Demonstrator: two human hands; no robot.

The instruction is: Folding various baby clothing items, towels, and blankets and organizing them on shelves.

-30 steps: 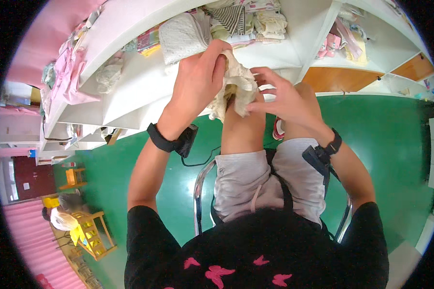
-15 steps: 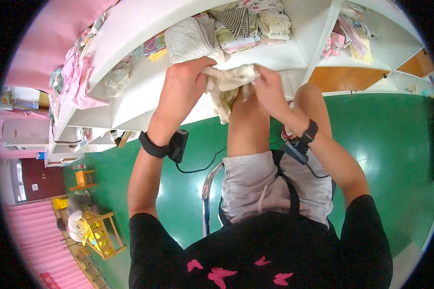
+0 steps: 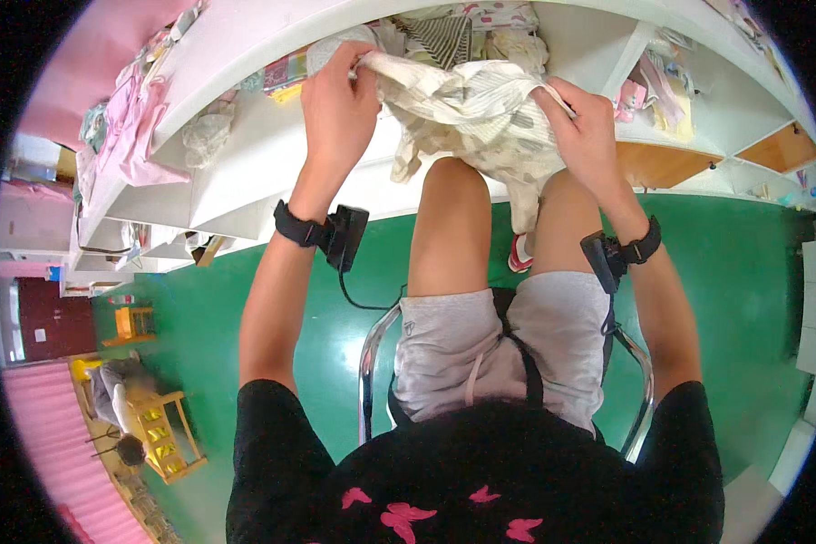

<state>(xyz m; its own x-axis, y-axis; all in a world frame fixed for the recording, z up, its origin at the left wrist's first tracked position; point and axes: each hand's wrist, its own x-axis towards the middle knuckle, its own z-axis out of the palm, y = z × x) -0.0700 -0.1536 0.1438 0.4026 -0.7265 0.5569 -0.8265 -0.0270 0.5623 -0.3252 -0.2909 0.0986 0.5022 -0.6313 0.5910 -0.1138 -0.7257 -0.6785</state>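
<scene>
A cream garment point(image 3: 480, 104) with pale stripes and grey patches is stretched between my hands, in front of the white shelf and above my knees. Two narrow ends, like sleeves or legs, dangle from it. My left hand point(image 3: 340, 100) pinches its upper left corner. At the other upper edge, my right hand point(image 3: 582, 127) grips the cloth between thumb and fingers. Behind it, folded clothes point(image 3: 435, 41) lie piled on the shelf, partly hidden by the garment. Whether the garment is a top or trousers cannot be told.
The white shelf unit point(image 3: 272, 172) curves across the front. Pink clothes point(image 3: 136, 136) hang over its left part; more clothing point(image 3: 662, 91) fills a right compartment above wooden doors point(image 3: 666, 166). My chair's metal frame point(image 3: 367, 363) surrounds my legs. At far left, a person point(image 3: 109, 394) is beside a wooden rack point(image 3: 168, 435).
My hands have moved apart and upward, spreading the bunched garment wide. My right hand has shifted to the right. My knees now sit side by side beneath the cloth.
</scene>
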